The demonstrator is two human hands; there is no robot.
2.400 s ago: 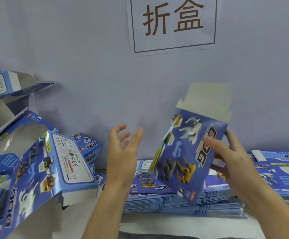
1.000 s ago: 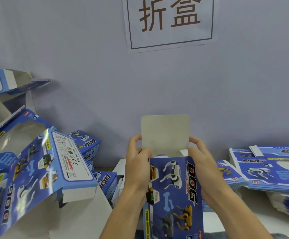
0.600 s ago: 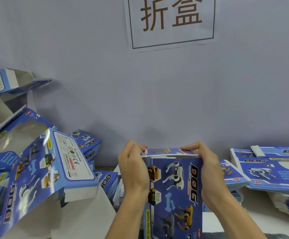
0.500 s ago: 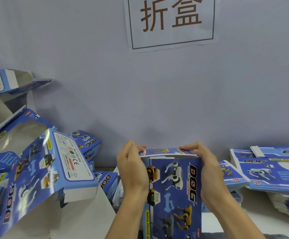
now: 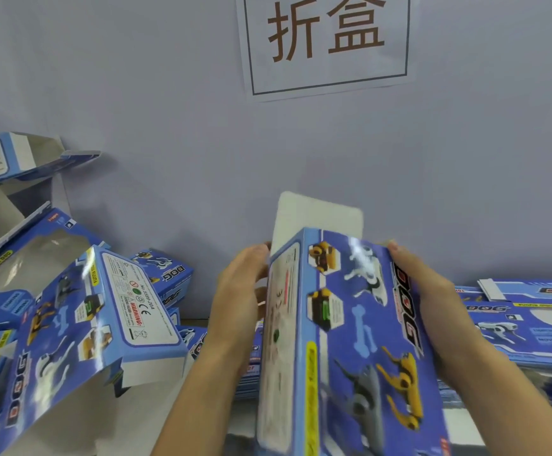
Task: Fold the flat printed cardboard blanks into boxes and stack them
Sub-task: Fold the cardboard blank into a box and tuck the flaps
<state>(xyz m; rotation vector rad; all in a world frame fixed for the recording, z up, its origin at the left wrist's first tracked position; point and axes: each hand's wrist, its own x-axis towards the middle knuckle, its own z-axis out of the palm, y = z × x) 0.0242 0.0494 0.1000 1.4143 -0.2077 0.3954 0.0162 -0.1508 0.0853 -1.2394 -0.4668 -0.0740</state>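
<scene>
since half a second ago the box (image 5: 350,340) is seen turned, so that its white warning-label side now faces the camera beside the printed dog face, and the grey top flap (image 5: 317,218), earlier folded down flat, is raised again above the box's upper edge. the box is held upright, slightly tilted, in front of the grey wall (image 5: 169,110), and much of it is blurred.

the left hand (image 5: 238,297) is placed against the label side, with its fingertips at the top corner just below the flap; whether its fingers curl behind the box cannot be told. the right hand (image 5: 426,304) is wrapped along the right edge of the printed face, its fingers hidden behind the card, so the box is gripped by it.

to the left, a pile of folded boxes (image 5: 80,317) is leaned untidily, several with open ends. to the right, a stack of flat blanks (image 5: 531,324) is laid on the bench (image 5: 459,422), and more flat blanks are seen behind the forearms. a paper sign (image 5: 327,44) with two brown characters is fixed to the wall above.
</scene>
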